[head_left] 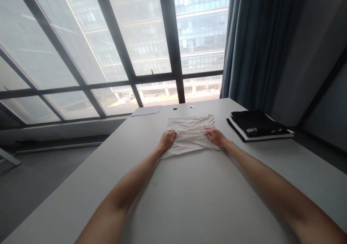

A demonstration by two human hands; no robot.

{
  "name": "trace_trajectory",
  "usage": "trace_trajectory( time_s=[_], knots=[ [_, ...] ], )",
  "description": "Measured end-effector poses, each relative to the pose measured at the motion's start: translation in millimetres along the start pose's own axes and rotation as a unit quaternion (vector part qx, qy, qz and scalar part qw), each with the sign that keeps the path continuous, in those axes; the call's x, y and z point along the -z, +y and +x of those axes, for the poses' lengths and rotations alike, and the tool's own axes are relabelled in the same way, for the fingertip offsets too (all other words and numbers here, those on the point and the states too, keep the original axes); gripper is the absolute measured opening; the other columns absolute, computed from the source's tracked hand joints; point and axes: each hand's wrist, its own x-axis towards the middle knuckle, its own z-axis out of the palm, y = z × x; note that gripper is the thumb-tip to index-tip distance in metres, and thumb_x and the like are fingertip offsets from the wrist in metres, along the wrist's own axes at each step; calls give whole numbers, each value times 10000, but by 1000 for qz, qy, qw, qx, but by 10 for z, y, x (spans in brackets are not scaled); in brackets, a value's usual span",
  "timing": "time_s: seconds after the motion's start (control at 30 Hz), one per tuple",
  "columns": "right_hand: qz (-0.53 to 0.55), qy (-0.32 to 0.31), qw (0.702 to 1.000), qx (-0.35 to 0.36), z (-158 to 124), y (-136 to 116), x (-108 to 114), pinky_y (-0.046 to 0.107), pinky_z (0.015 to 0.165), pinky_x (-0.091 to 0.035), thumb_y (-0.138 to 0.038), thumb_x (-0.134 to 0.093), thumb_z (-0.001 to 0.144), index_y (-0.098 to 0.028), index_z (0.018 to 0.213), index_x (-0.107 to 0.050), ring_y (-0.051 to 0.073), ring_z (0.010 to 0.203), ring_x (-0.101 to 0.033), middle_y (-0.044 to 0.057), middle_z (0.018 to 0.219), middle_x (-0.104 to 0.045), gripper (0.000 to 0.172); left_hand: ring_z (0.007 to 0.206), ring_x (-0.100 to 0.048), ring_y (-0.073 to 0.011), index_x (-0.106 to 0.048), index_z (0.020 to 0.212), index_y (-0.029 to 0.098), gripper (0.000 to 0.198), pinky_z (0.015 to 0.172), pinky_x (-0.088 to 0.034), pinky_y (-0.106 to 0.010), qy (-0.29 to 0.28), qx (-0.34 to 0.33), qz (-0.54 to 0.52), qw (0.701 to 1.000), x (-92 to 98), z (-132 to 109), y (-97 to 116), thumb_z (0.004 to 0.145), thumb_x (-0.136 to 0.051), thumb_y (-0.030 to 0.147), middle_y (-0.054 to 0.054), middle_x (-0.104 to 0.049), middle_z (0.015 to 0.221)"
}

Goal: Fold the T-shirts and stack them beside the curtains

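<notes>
A white cloth garment (191,137), wrinkled and partly folded over, lies on the white table (187,189). At its left side, my left hand (168,139) has its fingers curled on the fabric, pinching it. My right hand (215,136) grips the fabric at the right side, thumb and fingers pressed together. Between the two hands a fold of the cloth runs across. Both forearms reach in from the bottom of the view.
A stack of folded black and white clothes (257,124) sits at the table's right edge. Papers (146,110) lie at the far left corner. Two small round items or holes are near the far edge. Windows and a dark curtain (252,48) stand beyond.
</notes>
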Motion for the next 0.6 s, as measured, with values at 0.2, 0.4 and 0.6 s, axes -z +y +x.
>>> trace_trajectory(
  time_s=[0.2, 0.4, 0.6],
  knots=[
    [105, 44, 991, 63, -391, -361, 312, 369, 899, -547, -213, -554, 924, -227, 1072, -744, 240, 965, -708, 70, 1052, -771, 241, 920, -710, -192, -712, 1033, 195, 216, 872, -532, -300, 55, -65, -45, 995, 317, -292, 60, 970, -513, 250, -66, -759, 984],
    [98, 12, 980, 172, -1105, -797, 709, 384, 944, -525, -205, -552, 954, -228, 1073, -731, 236, 1037, -680, 75, 1061, -758, 216, 827, -684, -150, -688, 1056, 211, 201, 782, -513, -247, 13, -224, -41, 974, 970, -1026, 364, 1017, -497, 261, -54, -738, 961],
    [59, -84, 976, 194, -1760, -1154, 850, 372, 969, -513, -205, -472, 1010, -247, 1053, -740, 228, 1156, -640, 80, 1256, -701, 274, 799, -650, -159, -678, 1077, 221, 240, 716, -483, -244, -91, -297, 25, 950, 1282, -1866, 702, 1053, -440, 242, -57, -699, 895]
  ],
)
